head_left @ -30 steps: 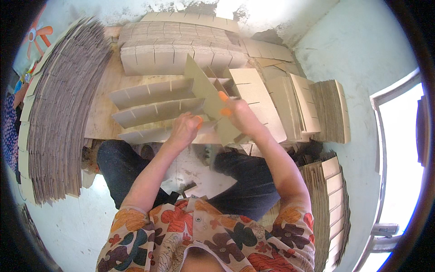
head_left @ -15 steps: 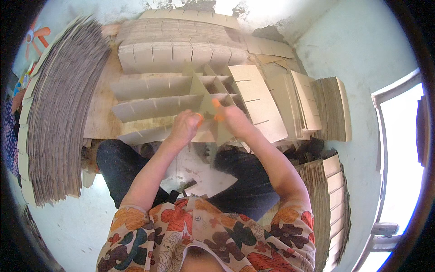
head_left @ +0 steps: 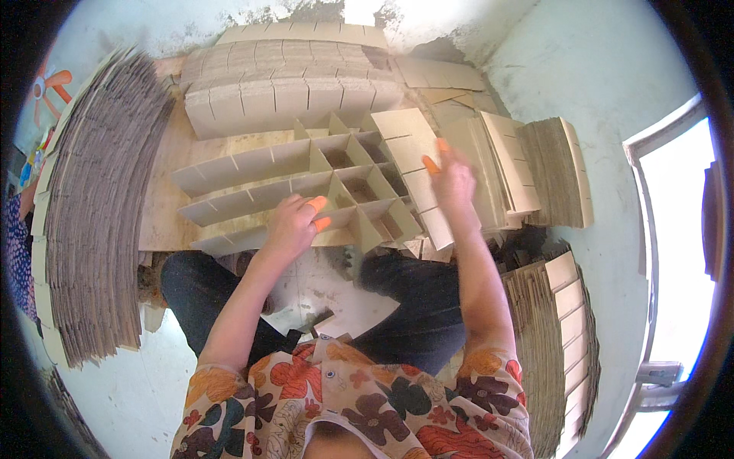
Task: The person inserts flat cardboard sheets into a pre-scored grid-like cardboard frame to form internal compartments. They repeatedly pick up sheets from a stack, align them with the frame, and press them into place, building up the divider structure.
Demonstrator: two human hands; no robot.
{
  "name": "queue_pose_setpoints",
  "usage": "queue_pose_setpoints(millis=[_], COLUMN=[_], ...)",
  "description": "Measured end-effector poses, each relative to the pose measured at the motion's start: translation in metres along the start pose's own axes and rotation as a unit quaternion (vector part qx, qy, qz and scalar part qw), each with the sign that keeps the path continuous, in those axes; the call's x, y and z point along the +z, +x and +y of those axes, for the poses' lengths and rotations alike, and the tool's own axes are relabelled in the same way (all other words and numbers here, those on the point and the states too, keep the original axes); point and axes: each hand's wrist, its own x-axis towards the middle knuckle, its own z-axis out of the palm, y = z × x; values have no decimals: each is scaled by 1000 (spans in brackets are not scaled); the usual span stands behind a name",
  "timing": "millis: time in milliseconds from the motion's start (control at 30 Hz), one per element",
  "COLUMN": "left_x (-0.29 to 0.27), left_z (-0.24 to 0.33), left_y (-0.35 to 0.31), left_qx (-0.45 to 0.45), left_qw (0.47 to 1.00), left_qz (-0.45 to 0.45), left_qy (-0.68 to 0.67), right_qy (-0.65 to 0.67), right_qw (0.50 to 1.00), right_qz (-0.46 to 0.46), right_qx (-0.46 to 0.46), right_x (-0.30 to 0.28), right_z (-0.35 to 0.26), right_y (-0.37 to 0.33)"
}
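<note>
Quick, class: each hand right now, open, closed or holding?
Left hand: curled at the cardboard divider grid; grip cannot be told.
Right hand: at the slotted cardboard strip; grip cannot be told.

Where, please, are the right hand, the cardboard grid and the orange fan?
Right hand (head_left: 454, 182): head view, back of hand.
Cardboard grid (head_left: 301, 185): head view, a long strip.
Orange fan (head_left: 39, 88): head view, its hub.

Floral shirt (head_left: 348, 386) cut off by lower edge; spotted cloth (head_left: 21, 260) by left rim.

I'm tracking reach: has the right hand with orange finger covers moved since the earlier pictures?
Yes: the right hand moved rightward, nearer the brown cardboard stack at upper right.
</note>
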Motion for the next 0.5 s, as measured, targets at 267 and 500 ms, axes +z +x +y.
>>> queue_pose_setpoints(millis=[267,500], left_x=[-21,-25], left_z=[4,5], left_y=[-10,-16], left_qx=[0,-22], left_qw=[999,999], left_qz=[3,-5], left_qy=[46,48], right_qy=[178,274], right_qw=[910,868], right_qz=[-257,-228], right_qx=[273,345], right_x=[-1,-24], right_z=[95,89], right_y=[-13,-2])
